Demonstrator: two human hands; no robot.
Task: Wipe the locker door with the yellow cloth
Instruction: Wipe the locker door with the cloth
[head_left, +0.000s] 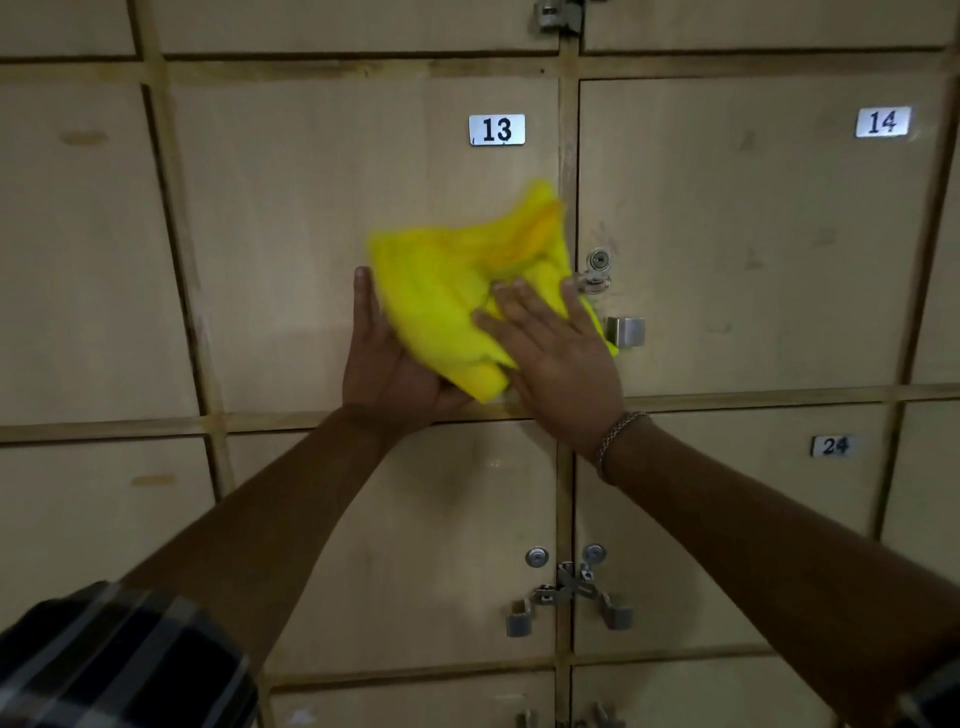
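Now yellow cloth under right fingers

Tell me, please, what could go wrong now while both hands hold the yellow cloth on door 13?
The yellow cloth is bunched near the lock and metal handle of door 14, so a loose fold may snag. The right hand covers only one edge and the left hand the lower corner; the blurred top may slip.

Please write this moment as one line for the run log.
left hand: under yellow cloth | right hand: flat on cloth | place: locker door 13, lower right | handle: beside cloth
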